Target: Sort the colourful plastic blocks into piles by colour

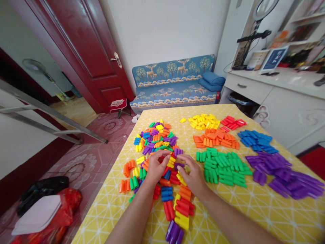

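Observation:
Colourful ribbed plastic building pieces lie in a mixed pile (156,140) on the left half of the table, running down under my hands. My left hand (156,166) is over the pile, thumb and forefinger curled close together; what lies between them is hidden. A yellow piece (171,162) is right at those fingertips. My right hand (193,174) is beside it, thumb and fingers apart, above a purple piece (179,165) and another yellow piece (181,179). Closer to me are blue pieces (167,194), red pieces (169,210) and purple pieces (174,232).
Single-colour groups lie on the right: yellow (203,121), red (232,122), orange (215,138), blue (257,140), green (224,166) and purple (284,174). A yellow patterned cloth (101,217) covers the table. Beyond are a blue sofa (172,91) and a white cabinet (291,112).

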The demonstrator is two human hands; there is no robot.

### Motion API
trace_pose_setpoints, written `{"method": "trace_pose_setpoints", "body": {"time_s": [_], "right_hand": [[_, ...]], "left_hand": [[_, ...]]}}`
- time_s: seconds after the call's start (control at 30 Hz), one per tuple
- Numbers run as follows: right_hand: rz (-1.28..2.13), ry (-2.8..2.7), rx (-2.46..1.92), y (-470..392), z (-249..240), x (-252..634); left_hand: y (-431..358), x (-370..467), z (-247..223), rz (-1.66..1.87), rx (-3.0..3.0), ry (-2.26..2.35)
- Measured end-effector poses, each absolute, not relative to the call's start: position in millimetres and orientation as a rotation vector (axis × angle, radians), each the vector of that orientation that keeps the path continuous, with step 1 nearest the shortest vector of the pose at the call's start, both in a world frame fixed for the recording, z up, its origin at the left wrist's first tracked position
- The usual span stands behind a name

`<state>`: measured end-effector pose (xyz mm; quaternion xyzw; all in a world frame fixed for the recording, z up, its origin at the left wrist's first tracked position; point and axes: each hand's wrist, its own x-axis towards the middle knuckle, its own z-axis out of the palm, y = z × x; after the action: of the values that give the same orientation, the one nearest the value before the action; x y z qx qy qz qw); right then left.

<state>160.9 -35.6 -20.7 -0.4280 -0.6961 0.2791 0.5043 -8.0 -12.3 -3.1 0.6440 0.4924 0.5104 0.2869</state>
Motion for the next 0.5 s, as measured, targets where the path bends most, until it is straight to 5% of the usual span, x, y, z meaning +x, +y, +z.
{"method": "trace_pose_setpoints", "body": {"time_s": [0.2, 0.5], "right_hand": [[0.452, -1.927, -1.1, -46.1, -0.3, 170.3], [0.718, -2.311, -1.348, -60.8, 10.3, 183.9]], "left_hand": [[-14.0, -8.3, -3.8, 1.353, 1.665, 1.336], [-13.8, -8.3, 0.7, 1.326, 1.687, 1.368]]}}
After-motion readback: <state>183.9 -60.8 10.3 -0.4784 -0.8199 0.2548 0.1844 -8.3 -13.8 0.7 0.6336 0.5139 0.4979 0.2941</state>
